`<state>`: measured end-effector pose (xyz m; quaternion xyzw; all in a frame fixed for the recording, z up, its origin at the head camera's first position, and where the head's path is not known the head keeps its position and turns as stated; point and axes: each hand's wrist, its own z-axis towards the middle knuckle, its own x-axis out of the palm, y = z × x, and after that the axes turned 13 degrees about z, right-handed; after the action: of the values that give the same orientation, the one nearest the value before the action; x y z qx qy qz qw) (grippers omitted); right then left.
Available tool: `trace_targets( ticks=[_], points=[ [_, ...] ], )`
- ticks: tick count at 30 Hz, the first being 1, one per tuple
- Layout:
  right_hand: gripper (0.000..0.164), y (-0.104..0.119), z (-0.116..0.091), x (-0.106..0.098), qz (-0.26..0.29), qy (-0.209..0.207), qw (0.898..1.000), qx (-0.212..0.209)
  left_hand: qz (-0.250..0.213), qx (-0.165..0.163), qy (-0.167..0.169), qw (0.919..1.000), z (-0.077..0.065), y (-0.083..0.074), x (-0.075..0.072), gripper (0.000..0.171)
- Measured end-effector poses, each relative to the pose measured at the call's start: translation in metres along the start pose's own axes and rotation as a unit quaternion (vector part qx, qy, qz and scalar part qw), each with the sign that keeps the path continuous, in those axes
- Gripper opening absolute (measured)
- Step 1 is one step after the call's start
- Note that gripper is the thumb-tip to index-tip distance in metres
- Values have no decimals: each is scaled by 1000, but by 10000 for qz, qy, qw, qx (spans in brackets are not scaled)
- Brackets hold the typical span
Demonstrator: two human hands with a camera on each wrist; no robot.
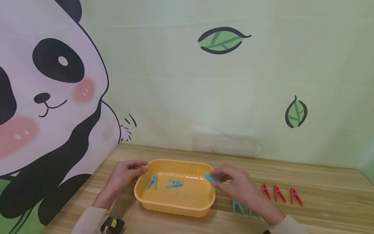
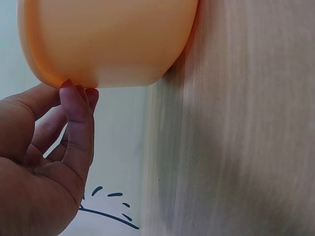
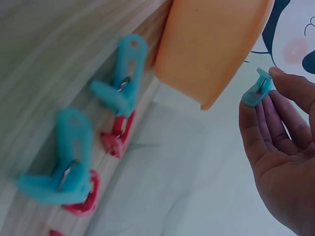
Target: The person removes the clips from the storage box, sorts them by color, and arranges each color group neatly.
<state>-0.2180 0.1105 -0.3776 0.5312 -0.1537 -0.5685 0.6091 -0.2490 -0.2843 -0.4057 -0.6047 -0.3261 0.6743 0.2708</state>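
Observation:
My left hand is at the left end of a yellow plastic basin, its thumb and fingertips gripping the rim. Thumb and fingers of my right hand pinch a blue clothespin, held up at the basin's right rim. Inside the basin lie two more blue clothespins, one at the left and one near the middle. On the table under my right forearm are two blue clothespins, partly hidden in the head view; the right wrist view shows both, with their metal springs.
Three red clothespins lie in a row on the wooden table, right of my right hand. Behind the table hangs a pale green backdrop with a printed panda and leaves. A small black device is at my left sleeve.

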Motion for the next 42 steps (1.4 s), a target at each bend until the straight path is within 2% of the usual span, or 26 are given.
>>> trace_targets(
  ticks=[4,11,18,26,34,39,42],
  points=[
    [18,-4,-5,-5,-83,-63,9999,-33,-18,16,-17,10000,0,0,-1,29],
    [19,-7,-13,-11,-235,-191,9990,342,-24,-32,15,10000,0,-1,0,29],
    [20,-14,-24,-23,-124,-187,9997,133,16,-27,14,10000,-1,-2,1,29],
    [20,-16,-36,-36,-227,-167,9984,498,-25,-31,66,10000,0,-1,1,30],
    [23,-21,-45,-42,-455,-295,9983,190,-2,2,52,10000,-1,-1,-1,29],
    [22,-25,-48,-47,-436,-282,9977,437,19,-21,51,10000,-1,-1,0,29],
    [23,-29,-53,-53,-409,-254,9980,414,35,-31,42,10000,-1,-2,0,30]
  ],
)
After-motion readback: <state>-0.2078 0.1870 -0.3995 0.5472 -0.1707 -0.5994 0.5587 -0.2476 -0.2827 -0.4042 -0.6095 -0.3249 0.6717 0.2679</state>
